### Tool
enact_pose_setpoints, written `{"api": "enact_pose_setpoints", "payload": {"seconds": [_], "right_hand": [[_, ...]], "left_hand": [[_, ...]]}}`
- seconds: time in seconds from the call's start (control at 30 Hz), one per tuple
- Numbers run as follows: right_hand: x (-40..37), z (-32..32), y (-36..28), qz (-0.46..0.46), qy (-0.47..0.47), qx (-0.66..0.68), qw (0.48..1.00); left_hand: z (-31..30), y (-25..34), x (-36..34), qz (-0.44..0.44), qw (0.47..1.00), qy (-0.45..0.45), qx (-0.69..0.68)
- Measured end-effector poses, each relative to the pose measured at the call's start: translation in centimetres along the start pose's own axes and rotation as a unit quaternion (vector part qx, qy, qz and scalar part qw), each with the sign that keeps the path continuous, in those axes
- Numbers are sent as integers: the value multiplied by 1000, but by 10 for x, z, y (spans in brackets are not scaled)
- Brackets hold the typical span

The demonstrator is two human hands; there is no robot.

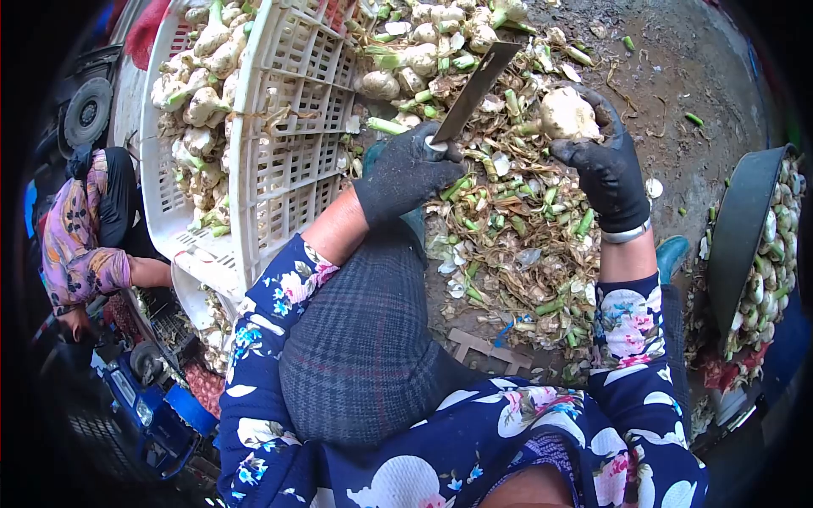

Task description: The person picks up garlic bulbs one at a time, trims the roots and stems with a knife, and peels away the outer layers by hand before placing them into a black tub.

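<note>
My left hand (406, 173), in a black glove, is closed round the handle of a knife (476, 91). Its broad blade points up and to the right, over the pile. In my right hand (605, 169), also gloved in black, is a whitish garlic bulb (569, 113), gripped between thumb and fingers with its stem end towards the knife. The blade and the bulb are apart. Below both hands lies a heap of garlic peelings and cut green stems (517, 229). Uncut-looking garlic bulbs with stems (419, 59) lie beyond the knife.
A white plastic crate (292, 127) holding garlic stands on the left. To the right, a dark round tub (745, 229) is full of garlic bulbs (766, 279). Another person (80, 229) bends down at far left, near a blue vehicle (135, 402). Wet ground (677, 76) shows at upper right.
</note>
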State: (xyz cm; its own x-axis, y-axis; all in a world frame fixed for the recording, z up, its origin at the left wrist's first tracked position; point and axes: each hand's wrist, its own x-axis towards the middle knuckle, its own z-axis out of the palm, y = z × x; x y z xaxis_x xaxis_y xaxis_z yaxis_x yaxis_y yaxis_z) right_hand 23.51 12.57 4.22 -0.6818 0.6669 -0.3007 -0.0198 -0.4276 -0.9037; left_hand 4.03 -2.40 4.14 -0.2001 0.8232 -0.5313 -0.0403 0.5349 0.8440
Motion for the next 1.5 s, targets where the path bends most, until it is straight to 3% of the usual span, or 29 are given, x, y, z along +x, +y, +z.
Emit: {"api": "enact_pose_setpoints", "payload": {"seconds": [0.1, 0.2, 0.23, 0.27, 0.33, 0.4, 0.47, 0.5, 0.53, 0.57, 0.6, 0.63, 0.67, 0.7, 0.73, 0.77, 0.8, 0.83, 0.87, 0.93, 1.0, 1.07, 1.17, 1.2, 1.27, 1.33, 1.47, 1.5], "right_hand": [[1, -5, 13, -5, -39, 238, 970], [7, -8, 32, 40, -43, 349, 935], [11, -7, 38, 56, -18, 343, 938], [12, 8, 50, 10, -49, 446, 894], [-8, 52, 1, -53, -129, 481, 865], [-2, 57, -2, -96, -168, 492, 849], [7, 59, -7, -4, -54, 414, 908], [7, 79, -17, -105, -106, 268, 952], [6, 100, -29, -200, -155, 115, 961], [14, 93, -39, -323, -164, -81, 929], [31, 87, -44, -433, -168, -274, 842], [44, 91, -42, -358, -104, -133, 918], [51, 87, -28, -197, -13, 25, 980], [65, 73, -7, -115, 63, 9, 991], [65, 64, 19, 25, 83, -125, 988], [58, 72, 45, 134, 70, -109, 983], [67, 62, 98, 178, -19, -266, 947], [53, 62, 131, 141, -133, -187, 963], [50, 77, 137, 85, -124, -372, 916], [53, 101, 162, 233, -44, -278, 931], [52, 116, 140, 369, 109, -10, 923], [51, 108, 151, 357, 138, 32, 923], [34, 71, 160, 157, 56, 235, 958], [21, 56, 142, 143, 0, 264, 954], [8, 39, 122, 129, -30, 335, 933], [2, 26, 103, 101, -56, 341, 933], [15, 15, 88, 62, -123, 460, 877], [17, 17, 80, 54, -128, 477, 868]], "left_hand": [[0, 6, 2, 3, 1000, -3, 25], [3, 10, 4, 21, 998, 13, -52], [2, 13, 6, 117, 988, 29, 100], [-1, 16, 7, 208, 945, 47, 249], [-13, -29, 22, 40, 987, 41, 149], [-21, -47, 14, 75, 958, 70, 266], [-28, -58, 14, 14, 979, 74, 187], [-30, -57, 14, 41, 983, 91, 151], [-32, -58, 11, 64, 985, 108, 115], [-45, -67, 14, 325, 823, 56, 464], [-42, -58, 9, 185, 932, 100, 295], [-41, -50, 6, 100, 965, 121, 211], [-41, -47, 3, 12, 982, 140, 123], [-47, -56, 3, 41, 984, 131, 116], [-48, -55, 2, 40, 983, 135, 116], [-48, -50, -2, 43, 985, 149, 71], [-48, -44, -7, 46, 985, 163, 28], [-50, -37, -10, -9, 990, 139, -12], [-51, -35, -11, -8, 990, 140, -9], [-50, -34, -15, -37, 988, 138, -58], [-50, -34, -17, -32, 988, 134, -69], [-49, -33, -18, -40, 990, 129, -35], [-44, -32, -17, 2, 991, 135, -11], [-41, -30, -16, 22, 990, 139, 2], [-37, -25, -16, 43, 992, 116, 31], [-32, -17, -13, 55, 986, 64, 145], [-17, -6, -11, 64, 974, -6, 218], [-12, -3, -13, 105, 968, -3, 229]]}}
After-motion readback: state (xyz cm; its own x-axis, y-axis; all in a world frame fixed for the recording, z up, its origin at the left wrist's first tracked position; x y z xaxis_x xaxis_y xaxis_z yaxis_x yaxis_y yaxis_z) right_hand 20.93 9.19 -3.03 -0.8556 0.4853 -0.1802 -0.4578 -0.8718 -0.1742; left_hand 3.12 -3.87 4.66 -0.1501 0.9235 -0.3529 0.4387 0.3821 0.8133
